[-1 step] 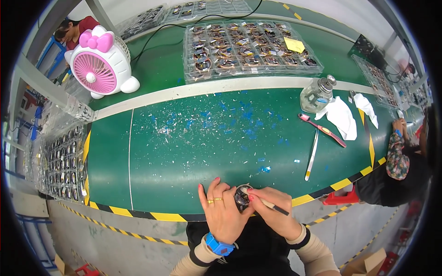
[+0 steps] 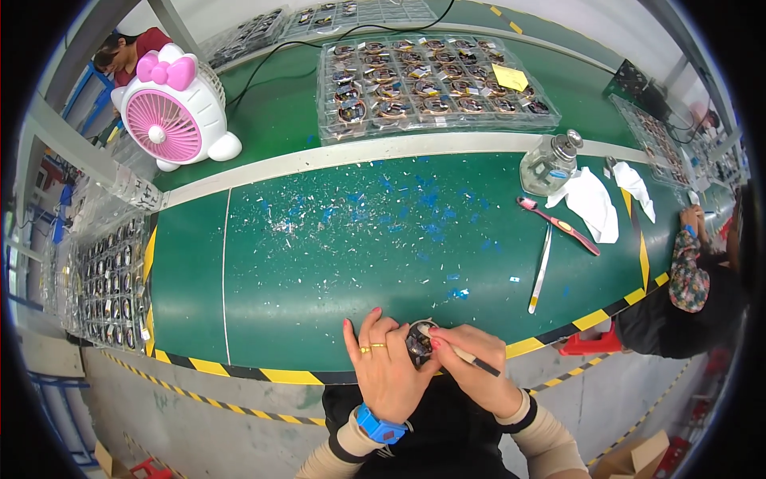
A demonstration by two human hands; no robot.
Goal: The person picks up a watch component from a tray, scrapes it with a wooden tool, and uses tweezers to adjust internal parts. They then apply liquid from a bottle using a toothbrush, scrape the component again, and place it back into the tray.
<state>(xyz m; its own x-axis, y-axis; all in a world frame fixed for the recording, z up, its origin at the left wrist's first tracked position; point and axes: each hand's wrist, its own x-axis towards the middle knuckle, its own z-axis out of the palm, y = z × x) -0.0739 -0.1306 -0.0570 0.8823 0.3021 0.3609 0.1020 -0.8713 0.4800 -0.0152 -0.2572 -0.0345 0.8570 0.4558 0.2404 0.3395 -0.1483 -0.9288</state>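
My left hand [image 2: 387,363] is closed around a small round dark electronic part [image 2: 418,345] at the front edge of the green table. Its fingers lie along the part's left side and the thumb is underneath. Pinched in my right hand [image 2: 479,363] is a slim pen-like tool [image 2: 472,357] with a pale shaft and a dark rear end. The tool's tip meets the upper face of the part, where my right fingertips partly hide it. A pink toothbrush [image 2: 558,227] and white tweezers [image 2: 540,271] lie to the right, apart from both hands.
White and blue scraps [image 2: 359,209] litter the table [image 2: 319,327]. Behind stand a clear tray [image 2: 435,121] of round parts and a pink-and-white fan [image 2: 159,132]. A glass pump bottle [image 2: 547,165] and white cloth [image 2: 592,203] sit at right, with a co-worker's arm [image 2: 686,271] beyond.
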